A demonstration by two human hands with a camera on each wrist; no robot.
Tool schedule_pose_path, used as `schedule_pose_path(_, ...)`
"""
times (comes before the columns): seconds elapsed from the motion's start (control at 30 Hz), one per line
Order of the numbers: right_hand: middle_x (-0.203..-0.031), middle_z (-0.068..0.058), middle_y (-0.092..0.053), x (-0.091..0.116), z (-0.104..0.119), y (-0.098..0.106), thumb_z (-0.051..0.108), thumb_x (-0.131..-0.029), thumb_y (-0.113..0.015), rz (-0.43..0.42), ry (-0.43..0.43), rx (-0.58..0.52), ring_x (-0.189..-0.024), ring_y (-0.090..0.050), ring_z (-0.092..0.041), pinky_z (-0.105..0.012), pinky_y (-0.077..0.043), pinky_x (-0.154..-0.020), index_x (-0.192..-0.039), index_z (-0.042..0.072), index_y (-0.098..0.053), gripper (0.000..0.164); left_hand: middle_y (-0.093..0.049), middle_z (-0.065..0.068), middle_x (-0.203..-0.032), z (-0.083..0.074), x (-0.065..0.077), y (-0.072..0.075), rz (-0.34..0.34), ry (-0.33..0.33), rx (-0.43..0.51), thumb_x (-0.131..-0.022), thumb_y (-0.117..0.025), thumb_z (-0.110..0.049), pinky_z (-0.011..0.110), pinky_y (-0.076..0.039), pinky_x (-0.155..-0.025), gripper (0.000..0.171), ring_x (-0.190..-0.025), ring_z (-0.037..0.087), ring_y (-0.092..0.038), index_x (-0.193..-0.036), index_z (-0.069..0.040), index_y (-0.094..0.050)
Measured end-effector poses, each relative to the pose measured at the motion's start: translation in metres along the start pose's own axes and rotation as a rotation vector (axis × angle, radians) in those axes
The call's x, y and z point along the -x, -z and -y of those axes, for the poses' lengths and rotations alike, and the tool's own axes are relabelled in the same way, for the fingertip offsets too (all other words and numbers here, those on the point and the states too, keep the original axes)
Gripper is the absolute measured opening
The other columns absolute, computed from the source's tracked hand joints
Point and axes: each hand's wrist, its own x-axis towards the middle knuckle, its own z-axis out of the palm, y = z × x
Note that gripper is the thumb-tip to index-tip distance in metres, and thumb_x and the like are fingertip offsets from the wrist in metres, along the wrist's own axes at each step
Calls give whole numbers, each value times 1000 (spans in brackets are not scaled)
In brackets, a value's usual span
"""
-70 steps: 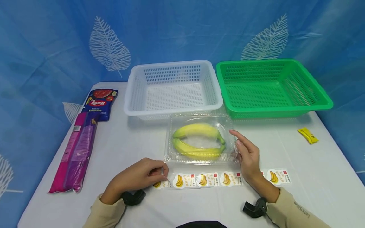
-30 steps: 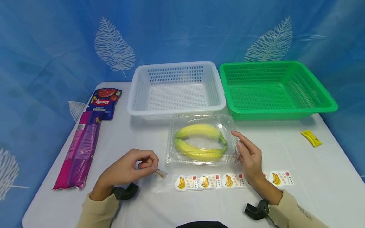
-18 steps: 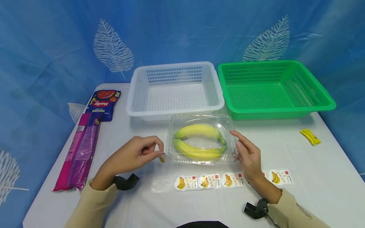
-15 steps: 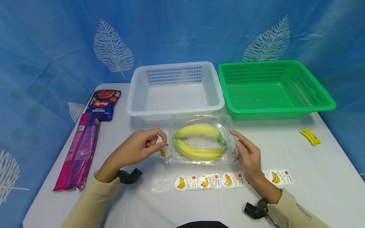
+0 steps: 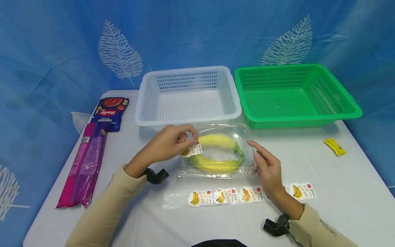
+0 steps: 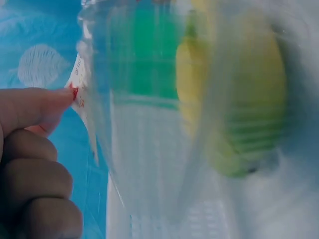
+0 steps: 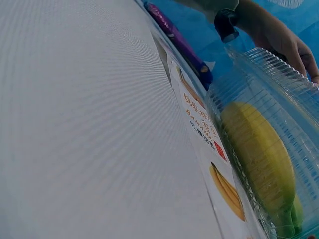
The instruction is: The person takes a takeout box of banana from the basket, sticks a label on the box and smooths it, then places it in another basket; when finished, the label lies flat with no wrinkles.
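Note:
My left hand (image 5: 172, 142) pinches a banana sticker (image 5: 192, 150) between thumb and index finger, over the left part of a clear plastic clamshell box (image 5: 216, 175). In the left wrist view the sticker (image 6: 79, 92) stands at a slant against or close to the lid; I cannot tell if it touches. Two bananas (image 5: 216, 166) lie inside the box, whose lid is down. My right hand (image 5: 269, 169) rests at the box's right side, index finger extended along it. In front of the box lies a strip of banana stickers (image 5: 226, 196), partly covered by the right hand.
Behind the box stand a white basket (image 5: 188, 121) and a green basket (image 5: 303, 120). A Barilla pouch (image 5: 110, 112) and a long pink and purple packet (image 5: 81, 166) lie on the left. A small yellow packet (image 5: 334, 146) lies on the right.
My left hand has peeled a sticker off the strip's left end, leaving bare backing. It has carried the sticker forward and right over the box. The right hand has stayed put.

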Motion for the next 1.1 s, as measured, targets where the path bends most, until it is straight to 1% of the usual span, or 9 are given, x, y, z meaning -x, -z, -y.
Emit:
schedule_pose_path(0.13,-58,3,-36,0,1,0,-1,-105,-45,0,-12,7,-43,-30,-8,-27,-26,-36,-135,-6,-62,35,-32,-8,-53,-7,-15,-1,42,-40,-31,-101,-68,-23,29,-30,-49,4,-45,6,-25,-103,-20,-68)
schedule_pose_path(0.33,-59,2,-37,0,1,-1,1,-106,-46,5,-48,4,-43,-30,-10,-28,-27,-36,-136,-4,-62,34,-33,-8,-53,-16,-35,-3,123,-102,-128,-102,-67,-24,27,-30,-51,5,-46,7,-28,-105,-20,-67)
schedule_pose_path(0.43,-59,2,-37,0,1,-1,1,-106,-46,16,-52,22,-44,-30,-11,-29,-28,-36,-136,-4,-62,34,-34,-8,-52,-18,-43,-4,157,-107,-177,-102,-66,-24,27,-31,-52,5,-47,7,-29,-105,-20,-68)
schedule_pose_path(0.53,-59,3,-38,-1,1,-1,2,-106,-46,20,-50,52,-44,-31,-11,-28,-29,-37,-136,-3,-62,34,-34,-8,-52,-21,-51,-6,179,-105,-200,-102,-66,-24,27,-31,-53,5,-47,7,-30,-105,-21,-68)
schedule_pose_path(0.67,-59,3,-38,-1,0,0,3,-106,-46,15,-52,66,-44,-31,-10,-28,-29,-37,-136,-1,-63,34,-36,-8,-52,-23,-59,-9,210,-106,-180,-102,-66,-26,28,-31,-54,6,-47,7,-31,-106,-21,-68)
schedule_pose_path(0.9,-57,2,-37,-2,2,-1,0,-105,-47,20,-37,-9,-43,-30,-10,-28,-27,-36,-136,-6,-61,34,-33,-7,-52,-24,-65,-3,257,-81,-153,-102,-67,-24,28,-30,-56,5,-48,8,-29,-102,-19,-68)
schedule_pose_path(1.0,-57,3,-36,-2,2,-1,-2,-105,-46,13,-24,-31,-42,-30,-9,-27,-26,-35,-135,-7,-61,34,-37,-6,-52,-27,-70,-1,295,-90,-139,-101,-67,-23,28,-31,-56,4,-47,9,-33,-101,-19,-68)
schedule_pose_path(1.1,-58,3,-37,-2,2,-1,-2,-105,-46,6,-22,-54,-43,-30,-9,-28,-26,-36,-135,-8,-60,34,-40,-5,-54,-31,-78,-3,334,-107,-123,-101,-67,-23,29,-32,-56,4,-49,11,-37,-101,-19,-68)
